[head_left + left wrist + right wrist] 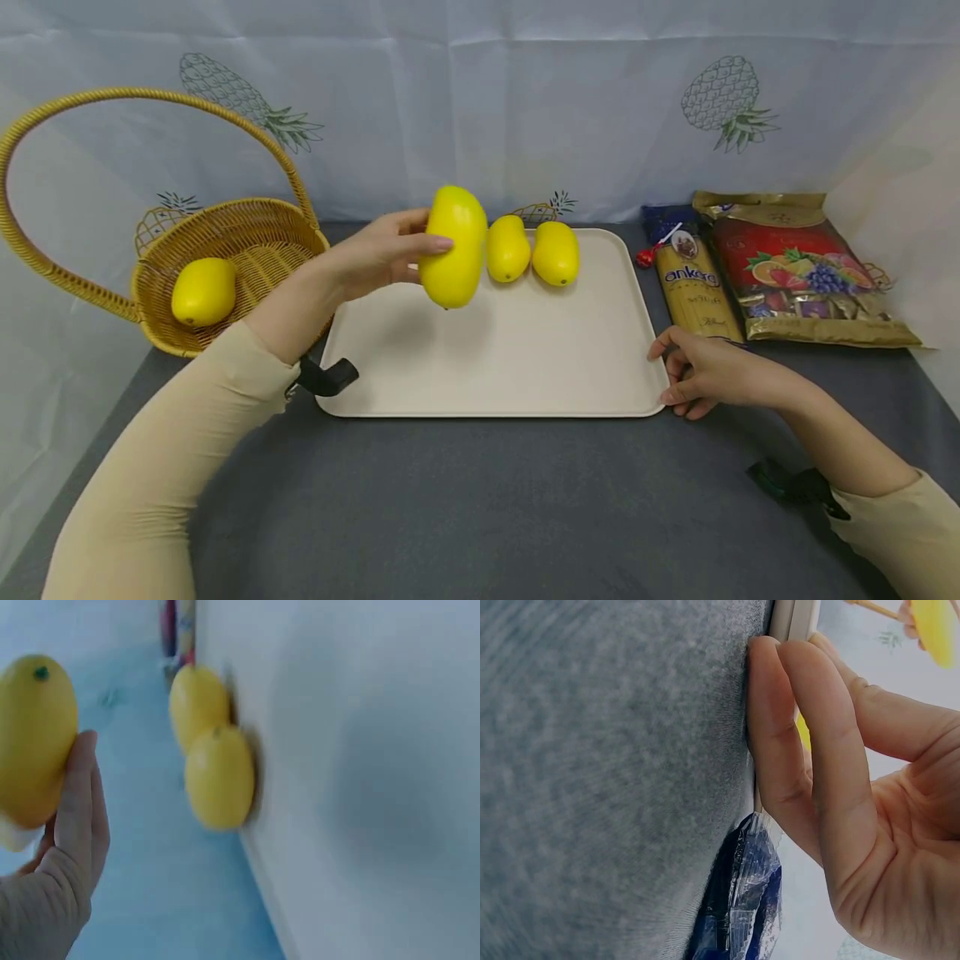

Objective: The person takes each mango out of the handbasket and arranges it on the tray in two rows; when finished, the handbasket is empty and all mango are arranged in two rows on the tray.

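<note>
Raised over the tray's back left part, a yellow mango [453, 250] is held between the thumb and fingers of my left hand [375, 258]. Two more mangoes, one [507, 248] beside the other [556, 253], lie at the back of the cream tray [487, 367]. At the tray's front right corner, my right hand [697, 375] pinches the rim with thumb and curled fingers; the right wrist view has these fingers [832, 727] close up against the edge. A wicker basket [273, 242] on the left contains another mango [204, 292].
Right of the tray lie a pasta packet [693, 287], a red lollipop [645, 257] and a large red and gold candy bag [810, 267]. The basket's tall handle [247, 125] arches up on the left. A pineapple-print cloth [480, 100] hangs behind the dark tabletop [480, 500].
</note>
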